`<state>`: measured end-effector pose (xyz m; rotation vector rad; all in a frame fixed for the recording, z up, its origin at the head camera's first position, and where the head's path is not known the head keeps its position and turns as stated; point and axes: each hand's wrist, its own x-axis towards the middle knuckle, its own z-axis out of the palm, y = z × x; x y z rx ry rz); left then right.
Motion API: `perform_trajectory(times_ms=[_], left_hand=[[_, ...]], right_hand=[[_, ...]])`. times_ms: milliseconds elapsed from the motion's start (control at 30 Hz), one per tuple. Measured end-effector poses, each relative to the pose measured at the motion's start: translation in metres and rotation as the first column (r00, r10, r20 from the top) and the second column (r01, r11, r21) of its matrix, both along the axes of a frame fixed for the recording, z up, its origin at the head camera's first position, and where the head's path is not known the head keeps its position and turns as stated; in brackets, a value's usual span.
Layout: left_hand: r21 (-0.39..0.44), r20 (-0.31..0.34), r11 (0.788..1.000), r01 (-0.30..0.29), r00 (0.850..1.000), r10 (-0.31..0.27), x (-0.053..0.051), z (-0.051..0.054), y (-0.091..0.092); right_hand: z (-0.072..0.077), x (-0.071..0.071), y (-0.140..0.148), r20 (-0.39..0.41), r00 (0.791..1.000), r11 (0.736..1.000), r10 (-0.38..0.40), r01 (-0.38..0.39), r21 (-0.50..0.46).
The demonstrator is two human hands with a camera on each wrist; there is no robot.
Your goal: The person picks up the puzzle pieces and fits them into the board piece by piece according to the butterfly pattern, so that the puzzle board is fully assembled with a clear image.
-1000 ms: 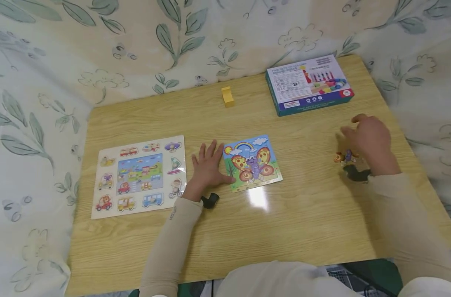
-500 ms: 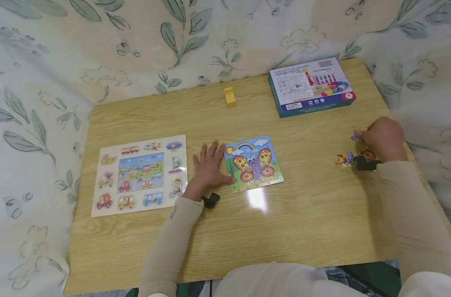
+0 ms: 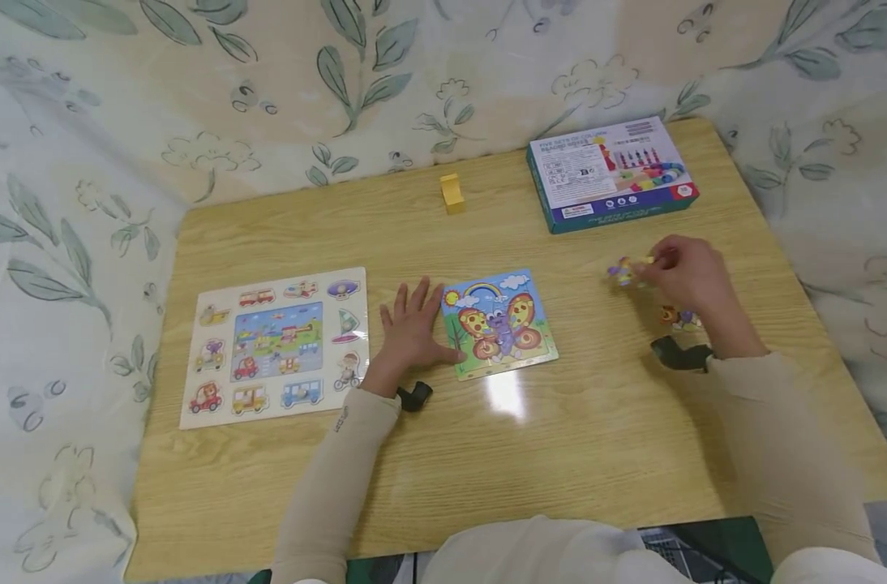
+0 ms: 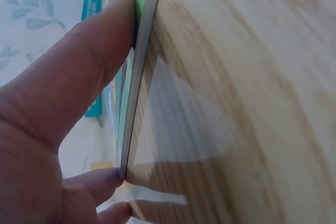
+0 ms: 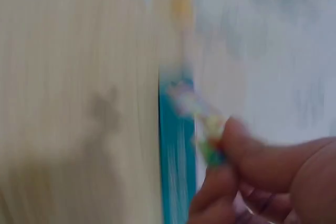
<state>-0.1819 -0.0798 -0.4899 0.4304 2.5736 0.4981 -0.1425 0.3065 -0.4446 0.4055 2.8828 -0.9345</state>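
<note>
The left hand (image 3: 409, 337) lies with its fingers spread at the left side of a square butterfly puzzle (image 3: 499, 324), its thumb over the lower left corner. In the left wrist view that thumb rests on the edge of the puzzle (image 4: 137, 77). Above the right part of the table, the right hand (image 3: 692, 272) pinches a small colourful figure (image 3: 623, 272) between thumb and fingers. The right wrist view shows the figure (image 5: 207, 124) blurred at the fingertips of the right hand (image 5: 273, 174). More small figures (image 3: 680, 318) lie below the right hand.
A vehicle puzzle board (image 3: 276, 405) lies on the left of the wooden table (image 3: 531, 462). At the back are a yellow block (image 3: 452, 195) and a flat box (image 3: 611, 174). Patterned cloth (image 3: 487, 73) hangs behind. Black devices (image 3: 680, 354) sit at both wrists.
The right hand moved out to the far right, took hold of a small figure there, and has brought it leftward toward the butterfly puzzle. The left hand has stayed in place.
</note>
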Motion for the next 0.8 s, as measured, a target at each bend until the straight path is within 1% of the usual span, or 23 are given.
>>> perform_trajectory(times_ms=[33, 67, 133, 200, 267, 300, 400, 533, 667, 800], left_hand=[[0.002, 0.003, 1.000, -0.003, 1.000, 0.003, 0.000, 0.000, 0.000], [0.002, 0.003, 1.000, -0.004, 1.000, 0.004, 0.001, 0.000, 0.000], [0.002, 0.002, 1.000, -0.004, 1.000, 0.004, 0.001, 0.000, 0.000], [0.002, -0.002, 1.000, 0.000, 1.000, 0.000, 0.001, -0.001, 0.001], [-0.001, -0.005, 1.000, 0.007, 1.000, -0.007, 0.001, -0.002, 0.002], [-0.002, -0.004, 1.000, 0.009, 1.000, -0.009, 0.001, -0.002, 0.002], [0.001, 0.003, 1.000, 0.012, 1.000, -0.012, 0.001, -0.003, 0.004], [-0.003, 0.006, 1.000, 0.013, 1.000, -0.013, 0.002, -0.005, 0.005], [0.000, -0.001, 1.000, 0.017, 1.000, -0.017, 0.001, -0.007, 0.007], [0.009, 0.008, 1.000, 0.011, 1.000, -0.011, 0.002, -0.008, 0.007]], right_hand=[[-0.002, -0.001, -0.017, 0.019, 0.998, 0.997, 0.057, -0.056, -0.051], [-0.005, -0.001, -0.033, 0.050, 0.992, 0.988, 0.113, -0.107, -0.115], [-0.013, -0.004, -0.062, 0.093, 0.971, 0.950, 0.220, -0.192, -0.245], [-0.022, -0.007, -0.083, 0.131, 0.951, 0.917, 0.280, -0.224, -0.331], [-0.029, -0.011, -0.097, 0.139, 0.945, 0.907, 0.295, -0.231, -0.353], [-0.032, -0.013, -0.101, 0.135, 0.946, 0.908, 0.295, -0.234, -0.347], [-0.035, -0.017, -0.109, 0.125, 0.948, 0.925, 0.291, -0.246, -0.290], [-0.035, -0.020, -0.113, 0.141, 0.942, 0.938, 0.306, -0.273, -0.213], [-0.037, -0.021, -0.114, 0.174, 0.943, 0.957, 0.283, -0.266, -0.115], [-0.042, -0.020, -0.115, 0.176, 0.947, 0.963, 0.269, -0.263, -0.056]])
